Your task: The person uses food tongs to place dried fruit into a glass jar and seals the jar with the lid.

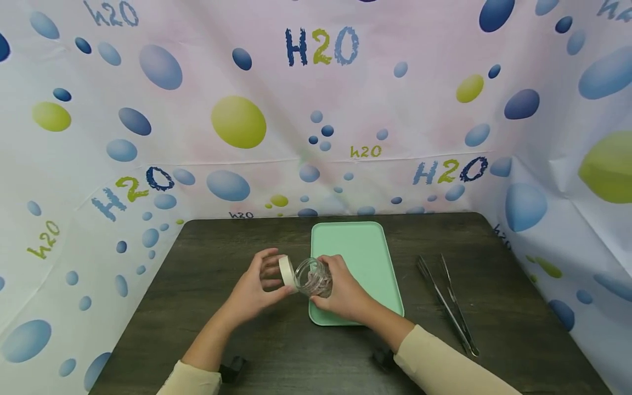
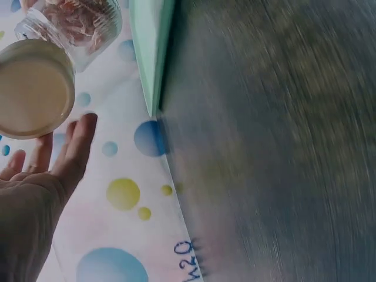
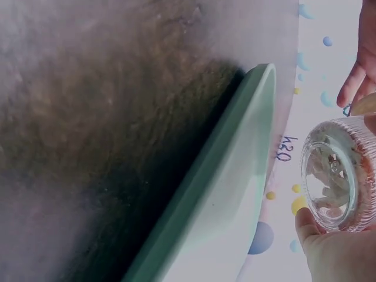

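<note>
My right hand (image 1: 348, 291) grips a clear glass jar (image 1: 314, 278) with pinkish-brown pieces inside. The jar lies tilted in the air over the left side of a green tray, its mouth facing left. At that mouth is a cream round lid (image 1: 287, 271), off the jar and tipped on edge. My left hand (image 1: 254, 289) holds the lid, thumb at its lower edge, other fingers behind it. The left wrist view shows the flat top of the lid (image 2: 32, 94); the right wrist view shows the ribbed jar's base (image 3: 330, 182).
The light green tray (image 1: 353, 247) lies on the dark wooden table (image 1: 217, 241). Metal tongs (image 1: 451, 310) rest to its right with their arms spread. A white curtain (image 1: 276, 88) with blue and green dots hangs behind and at both sides.
</note>
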{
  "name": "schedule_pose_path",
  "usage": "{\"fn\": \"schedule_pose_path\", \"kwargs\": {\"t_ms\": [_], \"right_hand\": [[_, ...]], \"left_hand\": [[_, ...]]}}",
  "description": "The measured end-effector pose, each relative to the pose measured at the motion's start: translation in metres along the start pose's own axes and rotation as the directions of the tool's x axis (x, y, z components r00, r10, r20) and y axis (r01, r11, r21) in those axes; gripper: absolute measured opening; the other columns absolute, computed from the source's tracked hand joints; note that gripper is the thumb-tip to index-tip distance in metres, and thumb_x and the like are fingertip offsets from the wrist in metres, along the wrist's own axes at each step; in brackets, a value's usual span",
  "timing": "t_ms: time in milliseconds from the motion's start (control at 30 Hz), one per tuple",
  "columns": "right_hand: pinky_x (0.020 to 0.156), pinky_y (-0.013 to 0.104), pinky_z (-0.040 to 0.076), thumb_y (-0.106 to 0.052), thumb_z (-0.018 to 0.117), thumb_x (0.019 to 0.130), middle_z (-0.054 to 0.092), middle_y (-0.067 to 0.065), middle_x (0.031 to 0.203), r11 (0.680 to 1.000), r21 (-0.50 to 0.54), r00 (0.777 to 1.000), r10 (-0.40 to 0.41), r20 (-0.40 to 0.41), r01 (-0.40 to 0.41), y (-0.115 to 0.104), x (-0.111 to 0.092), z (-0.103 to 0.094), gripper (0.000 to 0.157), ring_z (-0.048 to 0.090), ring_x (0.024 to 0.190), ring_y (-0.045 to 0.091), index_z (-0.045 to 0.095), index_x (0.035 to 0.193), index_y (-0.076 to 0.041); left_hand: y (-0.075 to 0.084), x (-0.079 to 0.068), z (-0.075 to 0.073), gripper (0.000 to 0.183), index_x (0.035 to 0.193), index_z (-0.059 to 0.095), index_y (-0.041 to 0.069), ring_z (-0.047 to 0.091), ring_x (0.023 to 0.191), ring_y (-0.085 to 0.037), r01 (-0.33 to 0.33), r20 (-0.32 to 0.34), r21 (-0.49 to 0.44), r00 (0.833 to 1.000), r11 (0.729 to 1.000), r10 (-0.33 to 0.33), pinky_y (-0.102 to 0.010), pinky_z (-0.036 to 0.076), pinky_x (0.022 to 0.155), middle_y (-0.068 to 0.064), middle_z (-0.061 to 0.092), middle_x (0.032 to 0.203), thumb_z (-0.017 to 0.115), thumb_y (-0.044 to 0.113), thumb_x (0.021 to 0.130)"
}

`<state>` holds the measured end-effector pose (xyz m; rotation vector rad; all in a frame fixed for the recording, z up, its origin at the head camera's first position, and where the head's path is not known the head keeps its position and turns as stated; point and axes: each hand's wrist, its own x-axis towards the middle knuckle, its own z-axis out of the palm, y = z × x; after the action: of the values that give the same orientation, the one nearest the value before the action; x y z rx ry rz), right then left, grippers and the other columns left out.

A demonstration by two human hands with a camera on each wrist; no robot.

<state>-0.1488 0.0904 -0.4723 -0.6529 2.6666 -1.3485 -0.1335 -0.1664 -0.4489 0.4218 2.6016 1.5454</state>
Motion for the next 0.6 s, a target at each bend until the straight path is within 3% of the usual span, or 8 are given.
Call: {"fn": "schedule_pose_path", "kwargs": {"t_ms": [100, 300, 467, 600], "right_hand": [[0.102, 0.048, 0.057, -0.018, 0.092, 0.087, 0.049, 0.016, 0.144, 1.000, 0.001, 1.000, -0.009, -0.027, 0.009, 0.000, -0.006, -0.003, 0.087, 0.060, 0.124, 0.025, 0.044, 0.157, -0.005], [0.101, 0.046, 0.058, -0.015, 0.094, 0.085, 0.048, 0.014, 0.145, 1.000, 0.005, 0.997, -0.030, -0.074, 0.030, -0.005, -0.021, -0.008, 0.087, 0.059, 0.124, 0.023, 0.046, 0.157, -0.007], [0.100, 0.045, 0.060, -0.016, 0.096, 0.083, 0.048, 0.013, 0.146, 0.997, -0.054, 0.992, -0.057, -0.109, 0.051, -0.013, -0.034, -0.011, 0.087, 0.058, 0.125, 0.023, 0.048, 0.155, -0.010], [0.098, 0.046, 0.061, -0.017, 0.099, 0.078, 0.050, 0.014, 0.145, 0.980, -0.180, 0.978, -0.119, -0.172, 0.088, -0.019, -0.044, -0.011, 0.089, 0.057, 0.127, 0.027, 0.050, 0.152, -0.008]], "left_hand": [[0.004, 0.001, 0.004, 0.087, 0.165, 0.026, 0.008, 0.058, 0.143, -0.045, 0.003, 0.043, -0.063, 0.999, 0.998, 0.000, -0.049, 0.060, 0.107, -0.023, 0.048, 0.165, 0.082, 0.017, 0.099], [0.016, 0.005, 0.012, 0.074, 0.164, 0.033, 0.010, 0.058, 0.138, -0.040, -0.017, 0.122, -0.085, 0.992, 0.996, 0.027, -0.038, 0.062, 0.101, -0.019, 0.044, 0.166, 0.075, 0.023, 0.105], [0.031, 0.006, 0.019, 0.069, 0.163, 0.041, 0.013, 0.068, 0.114, -0.027, -0.059, 0.174, 0.003, 0.983, 0.998, 0.057, -0.034, 0.062, 0.089, -0.018, 0.056, 0.147, 0.074, 0.031, 0.106], [0.043, 0.006, 0.023, 0.068, 0.161, 0.046, 0.015, 0.063, 0.112, -0.018, -0.084, 0.183, 0.093, 0.981, 0.992, 0.065, -0.039, 0.061, 0.094, -0.012, 0.057, 0.147, 0.076, 0.037, 0.104]]}}
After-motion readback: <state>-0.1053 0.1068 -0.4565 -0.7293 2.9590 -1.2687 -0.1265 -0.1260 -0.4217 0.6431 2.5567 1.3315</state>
